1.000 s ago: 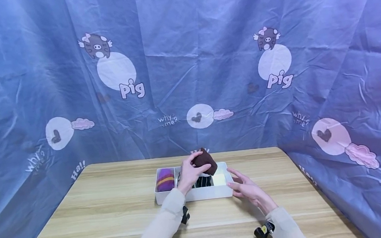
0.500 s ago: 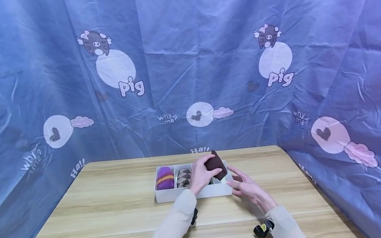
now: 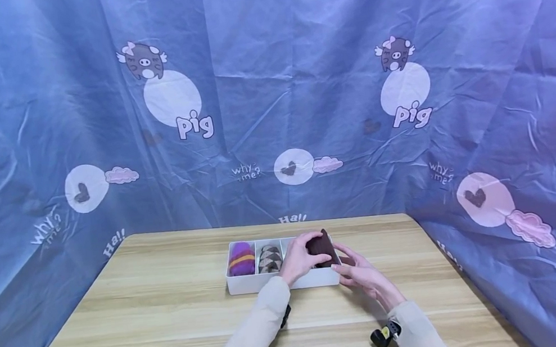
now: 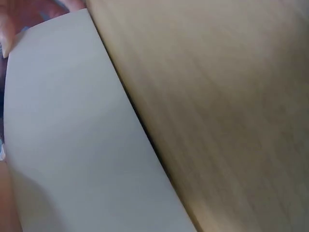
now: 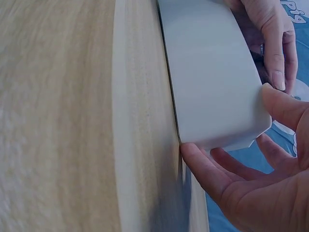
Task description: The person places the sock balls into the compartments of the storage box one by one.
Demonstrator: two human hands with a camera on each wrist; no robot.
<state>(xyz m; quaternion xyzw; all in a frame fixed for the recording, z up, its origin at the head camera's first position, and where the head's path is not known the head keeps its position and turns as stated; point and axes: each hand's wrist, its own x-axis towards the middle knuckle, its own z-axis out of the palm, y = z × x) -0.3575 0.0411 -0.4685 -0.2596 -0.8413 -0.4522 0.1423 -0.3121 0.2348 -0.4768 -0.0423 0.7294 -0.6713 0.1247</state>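
Note:
My left hand (image 3: 298, 259) pinches a dark brown folded sock (image 3: 323, 249) between thumb and fingers, at the right-hand compartment of a white divided storage box (image 3: 259, 283). The sock's lower part is down behind the box's front wall. In the right wrist view, my right hand (image 5: 256, 169) grips the box's right end, thumb at the upper edge and a fingertip at the bottom corner. A purple sock roll (image 3: 242, 259) with an orange band lies in the leftmost compartment, and a brown-and-beige patterned sock roll (image 3: 269, 259) beside it. My left hand covers the compartment between.
The box stands on a wood-grain table (image 3: 171, 320), towards its back edge. A blue curtain (image 3: 249, 97) with pig prints hangs behind and at both sides. In the left wrist view, the box's front wall (image 4: 77, 106) fills much of the picture.
My left hand has carried the brown sock rightwards and down, from above the box's middle into the right end. The patterned roll has come into sight. My right hand has stayed at the box's end.

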